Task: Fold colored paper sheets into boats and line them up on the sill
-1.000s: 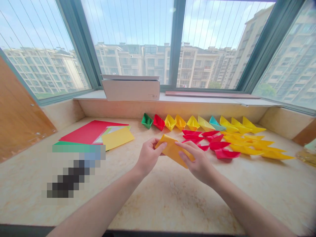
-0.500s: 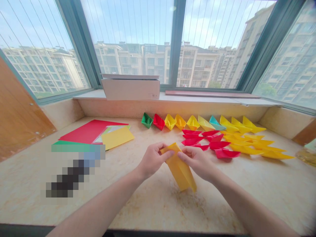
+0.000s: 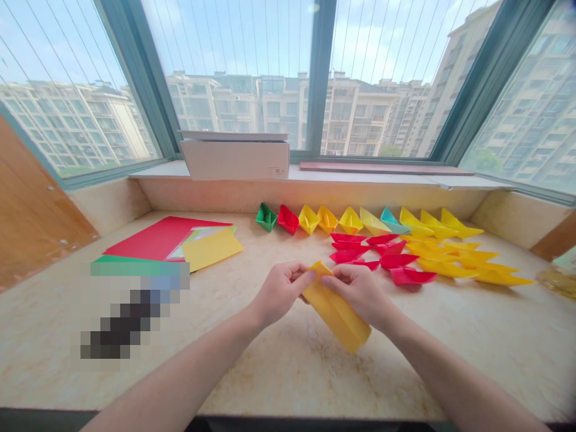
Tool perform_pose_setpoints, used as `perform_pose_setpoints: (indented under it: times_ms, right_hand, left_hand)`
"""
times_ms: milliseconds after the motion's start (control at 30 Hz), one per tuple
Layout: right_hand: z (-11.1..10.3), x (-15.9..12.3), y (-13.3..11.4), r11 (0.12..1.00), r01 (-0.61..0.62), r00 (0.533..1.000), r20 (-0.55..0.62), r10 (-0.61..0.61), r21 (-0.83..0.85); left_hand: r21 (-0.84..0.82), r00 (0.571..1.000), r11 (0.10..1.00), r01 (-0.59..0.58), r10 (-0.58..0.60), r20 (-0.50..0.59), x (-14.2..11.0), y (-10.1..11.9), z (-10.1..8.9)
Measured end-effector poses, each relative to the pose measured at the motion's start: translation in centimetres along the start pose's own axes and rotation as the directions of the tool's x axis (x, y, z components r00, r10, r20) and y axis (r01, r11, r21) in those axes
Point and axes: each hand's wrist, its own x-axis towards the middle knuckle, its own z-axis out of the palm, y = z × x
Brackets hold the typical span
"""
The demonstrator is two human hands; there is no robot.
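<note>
A folded piece of yellow paper [image 3: 339,312] is held up above the counter, its long end slanting down toward me and to the right. My left hand [image 3: 283,291] pinches its upper left edge between thumb and fingers. On the upper right side, my right hand [image 3: 360,294] grips the same paper, thumb on top. The two thumbs lie close together near the paper's top corner. Fingers behind the sheet are partly hidden. Just beyond my right hand sit several red paper boats [image 3: 398,261].
Yellow paper boats [image 3: 454,267] fill the right side, with a row of mixed colours, including a green boat [image 3: 266,217], along the back. Red sheets [image 3: 148,239] and a yellow sheet [image 3: 213,249] lie left. A white box [image 3: 236,159] stands on the sill [image 3: 297,174].
The lower end of the yellow paper has swung to the right and looks less spread apart. Both hands keep their hold near the top, almost in place.
</note>
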Motion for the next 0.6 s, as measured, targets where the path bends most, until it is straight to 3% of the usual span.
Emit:
perform_pose_setpoints:
  times_ms: [100,233,367,600]
  right_hand:
    - [-0.4,0.0,-0.1,0.998,-0.017,0.994,0.111,0.01,0.068]
    - [-1.3,0.2,-0.3,0.982,-0.086,0.952,0.305,0.032,0.167]
    - [-1.9,0.5,-0.4,0.985,-0.109,0.965,0.25,0.073,0.134]
    - [-2.2,0.6,-0.4,0.994,-0.08,0.952,0.302,0.055,0.072]
  left_hand:
    - [-0.003,0.999,1.0,-0.004,0.004,-0.037,0.1,0.0,0.0]
    - [-0.002,0.992,0.999,-0.036,0.036,-0.121,0.4,0.1,-0.4]
    - [-0.02,0.994,0.999,-0.026,0.024,-0.104,0.5,0.1,-0.7]
    - [-0.028,1.0,0.999,0.02,-0.02,-0.007,0.4,0.1,-0.7]
